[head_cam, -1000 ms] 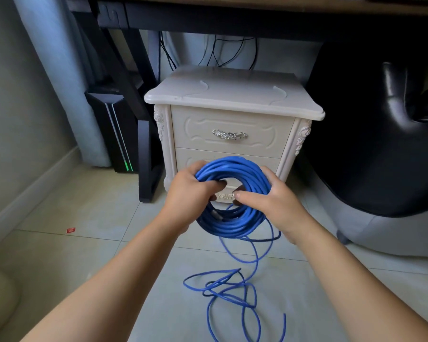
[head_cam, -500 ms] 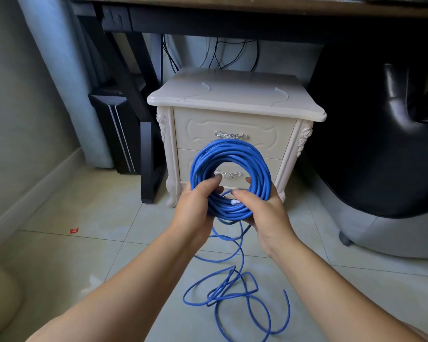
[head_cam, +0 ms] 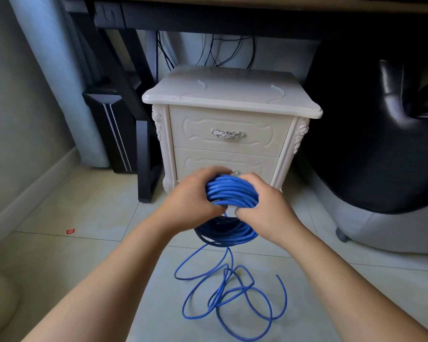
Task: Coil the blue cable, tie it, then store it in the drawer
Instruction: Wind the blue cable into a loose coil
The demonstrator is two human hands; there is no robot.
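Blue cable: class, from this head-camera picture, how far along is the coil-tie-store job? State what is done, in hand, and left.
Done: most is wound into the blue cable coil. In hand: left hand and right hand grip that coil while a loose tail lies looped on the floor, not yet wound. Left: no tie shows, and the top drawer and lower drawer are shut.

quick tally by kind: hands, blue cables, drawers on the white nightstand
hands: 2 (left hand, right hand)
blue cable: 1
drawers: 2 (top drawer, bottom drawer)
total: 5
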